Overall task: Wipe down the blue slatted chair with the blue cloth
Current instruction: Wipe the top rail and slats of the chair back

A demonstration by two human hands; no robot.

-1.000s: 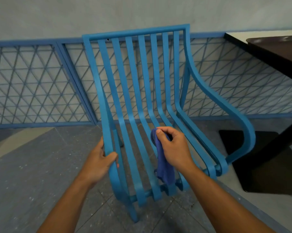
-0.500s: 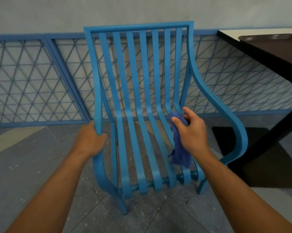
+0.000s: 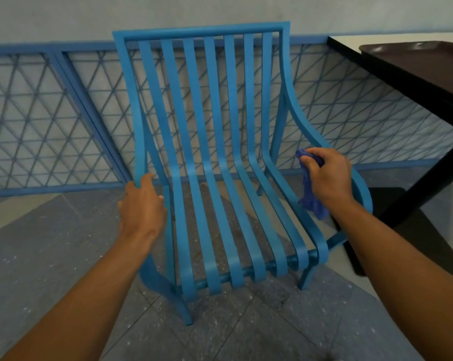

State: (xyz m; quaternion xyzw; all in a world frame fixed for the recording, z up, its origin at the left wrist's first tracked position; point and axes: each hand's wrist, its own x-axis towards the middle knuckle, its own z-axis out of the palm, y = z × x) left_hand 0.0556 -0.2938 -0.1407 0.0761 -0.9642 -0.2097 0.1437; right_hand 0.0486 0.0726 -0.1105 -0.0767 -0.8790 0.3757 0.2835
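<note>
Centrally, blue slatted chair (image 3: 207,152), left hand (image 3: 142,207) grasping its left frame edge, right hand (image 3: 327,175) clutching blue cloth (image 3: 311,199) on right armrest, dark table (image 3: 413,82) close at frame right.

looks like café or canteen seating area, maybe terrace or patio. blue metal slatted chair (image 3: 220,157), outdoor-furniture type, stands on grey speckled tile floor (image 3: 50,256). low blue lattice railing (image 3: 45,121) runs along pale plain wall (image 3: 64,16). at right, dark-edged table (image 3: 392,74) with brown serving tray (image 3: 428,63) on top, self-service kind. matching blue paint on chair and railing suggests commercial premises, not home.
</note>
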